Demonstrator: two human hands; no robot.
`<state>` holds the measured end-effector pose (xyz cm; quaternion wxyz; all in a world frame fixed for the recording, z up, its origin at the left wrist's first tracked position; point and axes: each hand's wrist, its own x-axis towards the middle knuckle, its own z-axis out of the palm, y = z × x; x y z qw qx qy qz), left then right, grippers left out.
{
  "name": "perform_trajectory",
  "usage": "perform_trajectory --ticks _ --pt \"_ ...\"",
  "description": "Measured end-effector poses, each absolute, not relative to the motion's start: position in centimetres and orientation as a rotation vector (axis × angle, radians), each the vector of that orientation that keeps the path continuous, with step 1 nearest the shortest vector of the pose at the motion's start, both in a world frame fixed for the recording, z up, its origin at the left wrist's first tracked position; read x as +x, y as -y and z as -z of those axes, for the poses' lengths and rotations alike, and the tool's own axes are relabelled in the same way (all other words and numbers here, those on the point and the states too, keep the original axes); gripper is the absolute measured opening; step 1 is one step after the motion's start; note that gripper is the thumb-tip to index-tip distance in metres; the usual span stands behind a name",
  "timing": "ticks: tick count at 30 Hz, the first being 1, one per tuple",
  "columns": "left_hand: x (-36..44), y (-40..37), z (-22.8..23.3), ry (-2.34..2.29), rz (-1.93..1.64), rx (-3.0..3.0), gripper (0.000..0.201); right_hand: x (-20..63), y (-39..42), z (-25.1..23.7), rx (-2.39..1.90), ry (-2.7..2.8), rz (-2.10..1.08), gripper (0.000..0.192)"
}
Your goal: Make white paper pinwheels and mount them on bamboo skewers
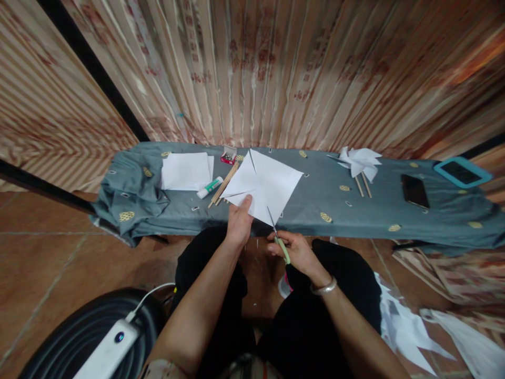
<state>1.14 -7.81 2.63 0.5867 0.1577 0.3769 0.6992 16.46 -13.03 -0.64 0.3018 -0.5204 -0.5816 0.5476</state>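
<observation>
A white square of paper (278,176) is turned like a diamond above the front edge of the cloth-covered bench, with slits running inward from corners. My left hand (240,218) pinches its lower left edge, thumb on top. My right hand (295,250) holds scissors (283,250) with light green handles. Their blades are at the paper's near corner, pointing toward its middle. Left of the paper lie several thin wooden sticks (223,184), a green and white glue stick (210,187) and a small red open box (229,156) of metal bits.
A stack of white paper (185,171) lies at the left of the bench (315,202). Folded paper pinwheels (361,160) on sticks, a dark phone (415,191) and a blue-framed tablet (461,172) are on the right. White paper pieces (406,326) hang low at right; a white power bank (108,350) rests at lower left.
</observation>
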Motion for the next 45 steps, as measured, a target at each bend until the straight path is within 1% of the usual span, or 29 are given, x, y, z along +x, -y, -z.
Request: perform_trajectory --ticks 4,9,14,20,27,33,38,45 --pt "1.13 7.83 -2.59 -0.885 -1.632 0.372 0.023 16.55 13.03 1.02 -1.380 1.525 -1.463 0.043" --pt "1.24 7.96 -2.46 -0.877 -1.619 0.385 0.030 16.55 12.95 1.16 -1.361 1.551 -1.449 0.042" --pt "1.37 8.15 -2.47 -0.884 -1.594 0.373 0.026 16.51 12.82 1.01 -1.377 1.577 -1.397 0.041" --pt "1.39 8.15 -2.55 -0.909 -1.585 0.365 0.022 16.57 12.94 0.93 -1.368 1.544 -1.434 0.041" --pt "1.51 8.36 -2.42 -0.896 -1.571 0.380 0.027 16.36 12.92 0.75 -1.365 1.520 -1.405 0.043" --pt "1.51 8.48 -2.19 -0.905 -1.552 0.414 0.026 16.36 12.82 0.73 -1.381 1.502 -1.413 0.042" --pt "1.47 8.40 -2.16 -0.888 -1.568 0.409 0.032 16.48 12.97 1.00 -1.377 1.482 -1.442 0.042" --pt "1.63 8.65 -2.06 -0.902 -1.541 0.407 0.033 16.47 12.91 1.02 -1.403 1.479 -1.388 0.046"
